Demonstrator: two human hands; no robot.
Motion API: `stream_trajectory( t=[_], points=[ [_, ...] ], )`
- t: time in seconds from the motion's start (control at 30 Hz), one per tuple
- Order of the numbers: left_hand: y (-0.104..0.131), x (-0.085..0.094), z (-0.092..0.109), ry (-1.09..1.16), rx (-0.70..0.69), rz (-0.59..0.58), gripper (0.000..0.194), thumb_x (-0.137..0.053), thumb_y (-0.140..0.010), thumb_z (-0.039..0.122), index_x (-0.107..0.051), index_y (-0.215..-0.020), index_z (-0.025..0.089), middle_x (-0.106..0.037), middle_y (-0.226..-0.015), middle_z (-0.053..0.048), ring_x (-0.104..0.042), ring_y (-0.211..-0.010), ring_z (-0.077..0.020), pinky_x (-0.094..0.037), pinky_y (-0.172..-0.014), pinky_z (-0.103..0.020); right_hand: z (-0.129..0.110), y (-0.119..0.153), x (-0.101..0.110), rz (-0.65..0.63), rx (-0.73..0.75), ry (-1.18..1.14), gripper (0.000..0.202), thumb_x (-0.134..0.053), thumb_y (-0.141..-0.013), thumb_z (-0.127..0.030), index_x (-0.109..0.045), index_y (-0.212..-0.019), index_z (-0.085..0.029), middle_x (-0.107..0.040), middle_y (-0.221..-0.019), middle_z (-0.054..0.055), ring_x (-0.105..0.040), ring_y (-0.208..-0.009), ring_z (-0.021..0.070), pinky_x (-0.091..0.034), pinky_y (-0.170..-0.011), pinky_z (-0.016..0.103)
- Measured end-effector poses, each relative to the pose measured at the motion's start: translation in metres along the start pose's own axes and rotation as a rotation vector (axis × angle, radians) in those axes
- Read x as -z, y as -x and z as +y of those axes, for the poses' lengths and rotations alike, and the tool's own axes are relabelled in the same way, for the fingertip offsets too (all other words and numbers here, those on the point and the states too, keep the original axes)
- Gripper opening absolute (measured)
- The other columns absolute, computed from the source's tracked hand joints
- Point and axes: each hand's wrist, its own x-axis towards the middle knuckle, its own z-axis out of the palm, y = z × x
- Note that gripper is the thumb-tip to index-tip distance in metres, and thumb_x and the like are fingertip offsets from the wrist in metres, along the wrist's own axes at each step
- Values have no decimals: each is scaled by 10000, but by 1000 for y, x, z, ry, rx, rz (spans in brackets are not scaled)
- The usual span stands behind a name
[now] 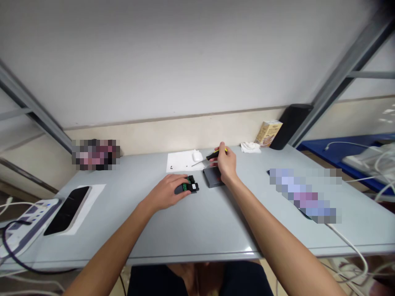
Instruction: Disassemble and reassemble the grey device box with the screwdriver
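Observation:
My left hand (166, 192) rests on the table, its fingers closed round a small dark device with an exposed green circuit board (193, 187). My right hand (227, 164) grips a screwdriver (212, 156) by its black and yellow handle, the thin shaft pointing left and slightly down over a white sheet of paper (179, 158). Beneath the right hand lies a flat dark grey box (212, 178), partly covered by that hand. On the paper are a few tiny dark pieces (171, 167), too small to name surely, and a white rounded case (197, 156).
A smartphone (68, 210) lies at left beside a white power strip (29, 226). Crumpled tissue (250, 147), a yellow carton (268, 133) and a black cylinder (291, 125) stand at the back right. A blurred-out object (302, 195) with a white cable lies at right.

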Motion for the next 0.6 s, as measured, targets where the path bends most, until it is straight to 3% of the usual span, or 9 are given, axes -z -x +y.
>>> stream_trajectory(
  t=[0.2, 0.37, 0.47, 0.6],
  points=[
    [-3, 1, 2, 36, 51, -18, 251, -681, -986, 405, -703, -1185, 253, -703, -1390, -84, -643, -1305, -271, -438, -1172, -515, 3, 8, -8, -128, 84, 27, 578, -599, -839, -806, -630, -856, -230, -645, -666, 14, -696, -570, 197, -535, -495, 301],
    [-1, 1, 5, 70, 87, -3, 228, -656, -993, 409, -703, -1141, 243, -668, -1442, -91, -622, -1316, -279, -435, -1167, -523, 5, 9, -10, -157, 101, 17, 594, -602, -826, -818, -636, -869, -227, -654, -692, 16, -708, -593, 198, -553, -520, 298],
    [-2, 1, 4, 89, 141, 87, 222, -553, -1042, 395, -699, -1090, 235, -691, -1399, -85, -619, -1302, -276, -461, -1134, -506, 1, 9, -9, -141, 83, -18, 590, -609, -826, -812, -633, -857, -224, -640, -673, 5, -691, -557, 181, -555, -504, 285],
    [-5, 1, -1, 87, 228, 296, 213, -508, -1052, 345, -683, -1036, 226, -749, -1196, -85, -676, -1166, -251, -498, -1065, -449, -9, 13, -10, -138, 50, -82, 573, -621, -838, -788, -619, -826, -215, -608, -637, -20, -658, -489, 147, -570, -486, 264]
  ],
)
